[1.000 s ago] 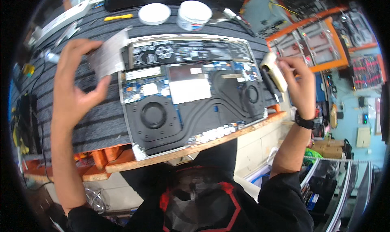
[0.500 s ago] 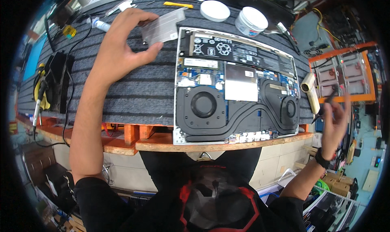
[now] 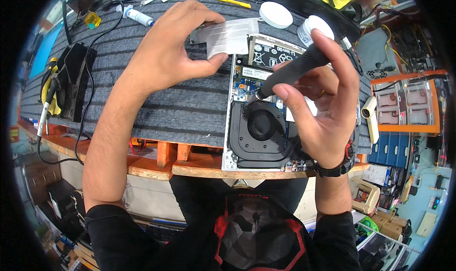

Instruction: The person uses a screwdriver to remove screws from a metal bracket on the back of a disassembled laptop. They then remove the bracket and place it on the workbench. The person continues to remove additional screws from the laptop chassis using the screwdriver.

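My left hand [image 3: 166, 52] pinches a thin silver metal plate [image 3: 230, 36] between thumb and fingers, above the far left corner of an opened laptop base [image 3: 237, 163]. Over the laptop, my right hand [image 3: 325, 109] grips a thick black screwdriver [image 3: 299, 69]. The tool tilts, its tip pointing down to the left just beyond the left cooling fan [image 3: 261, 122]; whether the tip touches anything, I cannot tell. A black battery [image 3: 266, 52] lies along the laptop's far side. My right hand hides much of the board and the right fan.
Beyond the laptop stand a white tub [image 3: 311, 29], a white lid [image 3: 276, 15] and a yellow pry tool [image 3: 233, 2]. A syringe [image 3: 138, 17] lies at the far left, near a soldering iron [image 3: 49, 100] and its cable. An orange parts tray [image 3: 403, 102] sits on the right.
My right hand has swung in from the right side to above the laptop with the screwdriver. My left hand has carried the metal plate slightly right. The whole view has shifted.
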